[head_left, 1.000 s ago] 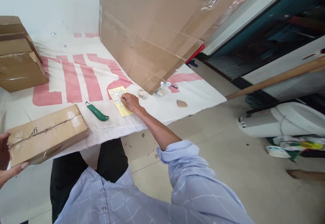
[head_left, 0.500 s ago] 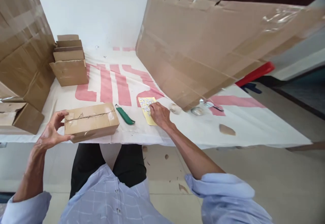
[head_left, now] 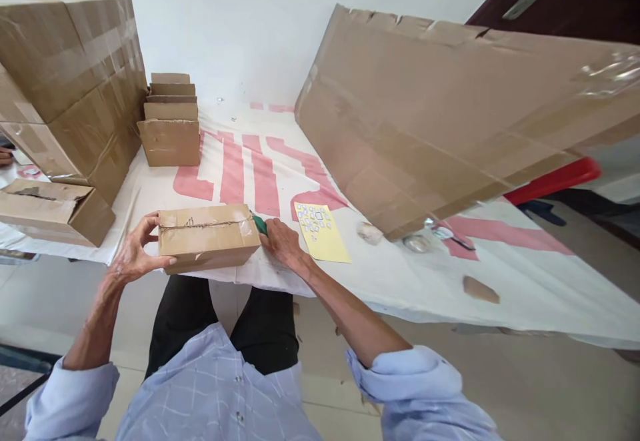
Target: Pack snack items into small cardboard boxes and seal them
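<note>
A small cardboard box (head_left: 207,231) lies at the table's front edge, with a ragged slit along its taped top. My left hand (head_left: 143,247) grips its left end, thumb at the front and fingers behind. Just past the right end, my right hand (head_left: 284,242) is closed around a green utility knife (head_left: 260,225); only part of the handle shows, the rest hidden by the fingers and the box. Beside that hand lies a yellow sheet (head_left: 327,244) bearing several small outlined stickers or marks.
Large taped cartons (head_left: 95,81) are stacked at left, with another small box (head_left: 55,207) before them. Folded cardboard pieces (head_left: 170,141) stand near the wall. A big cardboard panel (head_left: 440,114) leans at right, near tape rolls (head_left: 416,243) and a cardboard scrap (head_left: 481,289).
My right hand has moved left from the yellow sheet and taken hold of the green knife. My left hand stays on the box. The view has shifted left.
</note>
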Demonstrator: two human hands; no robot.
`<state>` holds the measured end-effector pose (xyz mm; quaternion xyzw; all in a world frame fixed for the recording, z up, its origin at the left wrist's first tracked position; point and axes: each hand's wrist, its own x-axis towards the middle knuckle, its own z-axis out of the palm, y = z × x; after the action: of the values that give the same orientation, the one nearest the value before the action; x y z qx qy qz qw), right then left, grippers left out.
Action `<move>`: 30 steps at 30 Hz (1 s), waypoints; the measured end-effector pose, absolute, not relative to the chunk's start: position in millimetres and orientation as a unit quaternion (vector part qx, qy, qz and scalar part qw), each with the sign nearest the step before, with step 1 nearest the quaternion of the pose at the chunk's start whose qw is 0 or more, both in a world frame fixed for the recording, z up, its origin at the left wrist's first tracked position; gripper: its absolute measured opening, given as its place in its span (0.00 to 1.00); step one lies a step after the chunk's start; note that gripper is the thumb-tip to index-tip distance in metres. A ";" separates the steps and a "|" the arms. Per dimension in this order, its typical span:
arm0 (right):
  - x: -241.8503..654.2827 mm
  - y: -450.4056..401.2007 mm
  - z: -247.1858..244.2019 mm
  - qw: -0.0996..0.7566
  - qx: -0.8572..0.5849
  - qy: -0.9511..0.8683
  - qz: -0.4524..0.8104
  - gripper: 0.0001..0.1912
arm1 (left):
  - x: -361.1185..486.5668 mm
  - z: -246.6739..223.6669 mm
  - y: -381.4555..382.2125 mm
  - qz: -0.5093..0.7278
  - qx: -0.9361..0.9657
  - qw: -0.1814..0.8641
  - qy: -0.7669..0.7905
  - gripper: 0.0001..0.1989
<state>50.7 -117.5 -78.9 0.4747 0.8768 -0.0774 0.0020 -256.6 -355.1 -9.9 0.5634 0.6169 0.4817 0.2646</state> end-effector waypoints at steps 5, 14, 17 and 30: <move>60.3 -110.8 -60.7 -0.154 0.521 0.832 -0.115 0.15 | -256.6 -13.7 -355.8 0.463 0.579 0.243 0.626 0.38; 40.7 -153.3 53.5 -0.263 0.167 0.912 -0.268 0.16 | -256.8 -16.5 -355.7 0.450 0.592 0.248 0.621 0.41; 21.8 -165.9 69.7 -0.223 0.114 0.941 -0.227 0.14 | -256.8 -17.4 -356.2 0.446 0.591 0.246 0.626 0.42; 3.1 -149.3 87.0 -0.091 0.144 0.985 -0.018 0.16 | -259.2 -16.3 -354.5 0.440 0.597 0.233 0.628 0.41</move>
<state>3.1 -149.3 87.0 0.1439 0.9852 -0.0185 -0.0913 -259.2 -354.5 -16.3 0.5974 0.6285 0.4405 0.2326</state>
